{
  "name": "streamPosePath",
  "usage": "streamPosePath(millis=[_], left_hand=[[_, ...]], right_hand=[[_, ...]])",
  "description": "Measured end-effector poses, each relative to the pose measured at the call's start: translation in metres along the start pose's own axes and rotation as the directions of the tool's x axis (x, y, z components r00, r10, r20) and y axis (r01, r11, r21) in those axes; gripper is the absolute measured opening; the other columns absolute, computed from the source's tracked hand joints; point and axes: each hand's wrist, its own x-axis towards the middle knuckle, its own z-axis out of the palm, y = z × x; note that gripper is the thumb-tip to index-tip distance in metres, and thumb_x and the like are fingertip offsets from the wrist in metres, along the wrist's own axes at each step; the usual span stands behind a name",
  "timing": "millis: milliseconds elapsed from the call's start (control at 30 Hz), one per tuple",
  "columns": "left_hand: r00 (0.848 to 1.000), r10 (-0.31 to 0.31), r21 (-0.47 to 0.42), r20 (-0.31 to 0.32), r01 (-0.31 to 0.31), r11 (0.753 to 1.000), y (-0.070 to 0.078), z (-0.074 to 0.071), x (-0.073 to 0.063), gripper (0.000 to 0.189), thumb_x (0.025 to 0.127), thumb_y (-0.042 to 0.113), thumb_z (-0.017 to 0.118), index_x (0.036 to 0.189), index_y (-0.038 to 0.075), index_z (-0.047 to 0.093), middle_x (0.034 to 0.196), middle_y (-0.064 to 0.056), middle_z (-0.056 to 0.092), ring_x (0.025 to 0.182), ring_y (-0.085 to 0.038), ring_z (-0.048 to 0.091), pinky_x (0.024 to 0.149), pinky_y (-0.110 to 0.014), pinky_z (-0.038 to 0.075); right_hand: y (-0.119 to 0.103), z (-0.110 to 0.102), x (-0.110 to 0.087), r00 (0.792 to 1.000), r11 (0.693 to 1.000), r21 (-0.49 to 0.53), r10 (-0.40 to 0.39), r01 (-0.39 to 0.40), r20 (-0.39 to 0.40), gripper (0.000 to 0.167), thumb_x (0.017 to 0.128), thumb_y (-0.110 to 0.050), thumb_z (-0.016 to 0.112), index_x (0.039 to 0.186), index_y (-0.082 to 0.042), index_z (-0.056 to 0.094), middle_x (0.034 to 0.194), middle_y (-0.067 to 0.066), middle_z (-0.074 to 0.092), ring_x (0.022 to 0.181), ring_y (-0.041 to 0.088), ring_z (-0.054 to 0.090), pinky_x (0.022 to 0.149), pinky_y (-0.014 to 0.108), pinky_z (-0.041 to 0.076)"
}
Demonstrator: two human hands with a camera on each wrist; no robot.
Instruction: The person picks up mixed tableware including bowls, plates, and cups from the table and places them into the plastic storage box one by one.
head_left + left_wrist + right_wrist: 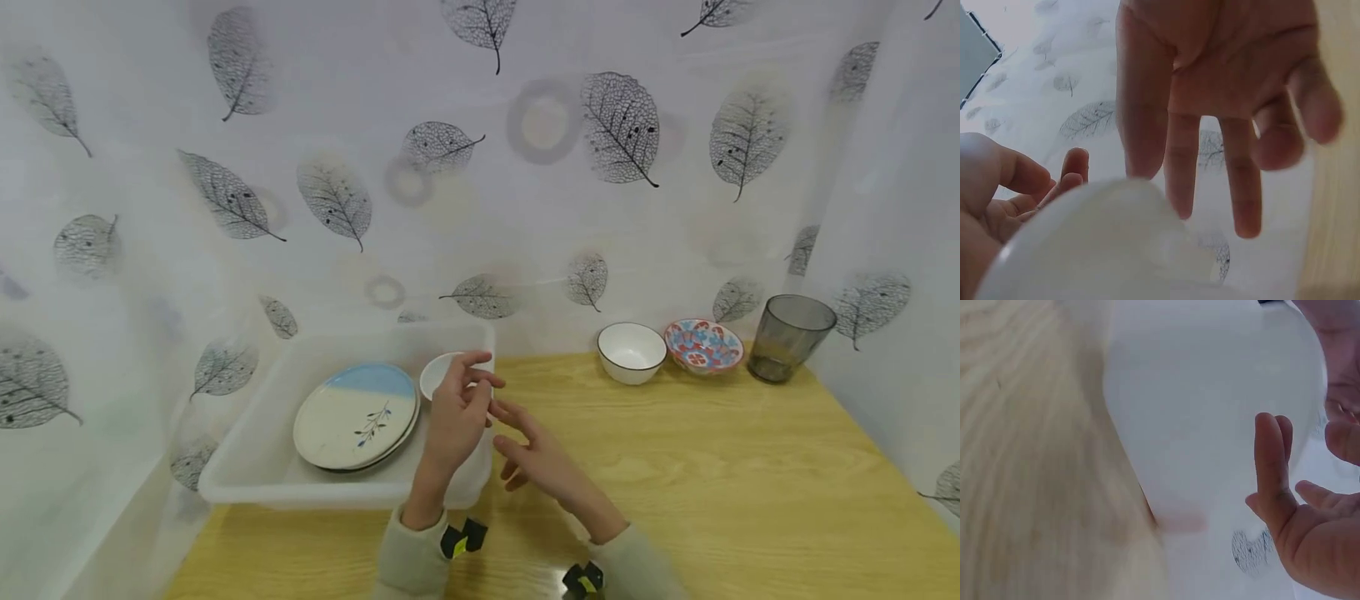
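The left hand (459, 412) is over the right side of the white tub (315, 497), and the right hand (547, 458) is just beside it. Both have loose, bent fingers and hold nothing. The two hands are very close, but I can't tell if their fingertips touch. The flat plates (345, 425) lie stacked inside the tub, and a small white dish (435, 377) sits next to them, partly hidden behind the left hand.

The hands could bump each other here, because they share one small spot. A low wrist or sleeve could knock the tub's edge and make the tub slide on the tabletop (675, 467). Then the plates might slip and clink against the dish — and maybe chip. The dish could also get poked by fingers that come down without care.

At the back right, the white bowl (632, 350), the flowery bowl (703, 346) and the dark glass (791, 337) stand close in a row. A quick swing of the right arm could tip the tall glass.
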Motion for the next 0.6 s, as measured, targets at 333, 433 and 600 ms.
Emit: streamPosePath(millis=[333, 433, 600], left_hand=[[0.997, 0.032, 0.077, 0.068, -0.037, 0.996, -0.002, 0.017, -0.005, 0.035, 0.098, 0.001, 0.047, 0.131, 0.009, 0.054, 0.099, -0.011, 0.069, 0.062, -0.014, 0.063, 0.047, -0.027, 0.05], [0.995, 0.053, 0.132, 0.081, -0.063, 0.989, 0.0, 0.022, -0.007, 0.034, 0.097, 0.001, 0.048, 0.13, 0.007, 0.054, 0.099, -0.012, 0.07, 0.061, -0.012, 0.063, 0.046, -0.026, 0.049], [0.986, 0.133, 0.282, 0.105, -0.158, 0.946, 0.006, 0.028, -0.012, 0.032, 0.097, 0.002, 0.052, 0.129, 0.006, 0.056, 0.097, -0.006, 0.071, 0.06, -0.005, 0.06, 0.045, -0.022, 0.048]], right_hand=[[-0.012, -0.041, -0.007, 0.991, 1.0, 0.012, 0.026, -0.025, -0.13, 0.056, 0.103, -0.016, 0.051, 0.153, -0.006, 0.028, 0.146, 0.03, 0.042, 0.076, 0.024, 0.064, 0.067, 0.04, 0.059], [-0.012, -0.051, -0.01, 0.984, 0.999, 0.027, 0.044, -0.04, -0.17, 0.055, 0.104, -0.016, 0.05, 0.153, -0.006, 0.028, 0.147, 0.03, 0.041, 0.079, 0.027, 0.066, 0.068, 0.04, 0.059], [-0.011, -0.07, -0.014, 0.969, 0.997, 0.058, 0.07, -0.058, -0.239, 0.058, 0.104, -0.016, 0.049, 0.154, -0.004, 0.023, 0.151, 0.031, 0.032, 0.089, 0.034, 0.068, 0.071, 0.04, 0.06]])
